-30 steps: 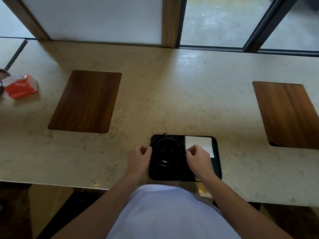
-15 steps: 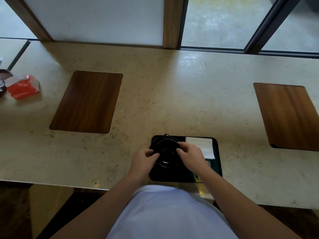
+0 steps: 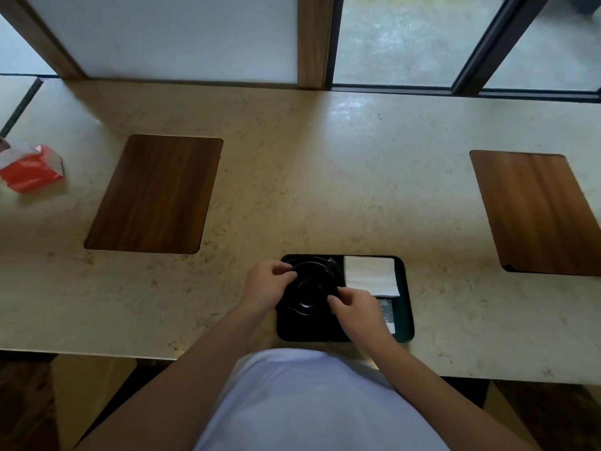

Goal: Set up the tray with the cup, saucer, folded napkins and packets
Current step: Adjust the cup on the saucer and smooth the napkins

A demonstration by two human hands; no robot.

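Note:
A black tray (image 3: 408, 323) lies at the near edge of the stone counter. On its left half stands a black cup (image 3: 311, 289) on a black saucer (image 3: 294, 312); the two are hard to tell apart. My left hand (image 3: 265, 283) grips the left rim and my right hand (image 3: 354, 307) grips the lower right rim. A white folded napkin (image 3: 370, 275) lies flat in the tray's far right part. Below it a small packet (image 3: 387, 315) shows, partly hidden by my right hand.
Two brown wooden mats lie on the counter, one (image 3: 156, 193) at the left and one (image 3: 536, 209) at the right. A red and white packet (image 3: 31, 167) lies at the far left. Window frames run along the counter's back edge.
Both hands moved from the tray's sides onto the cup and saucer. My left hand went up to the far left rim and my right hand dropped to the near right rim.

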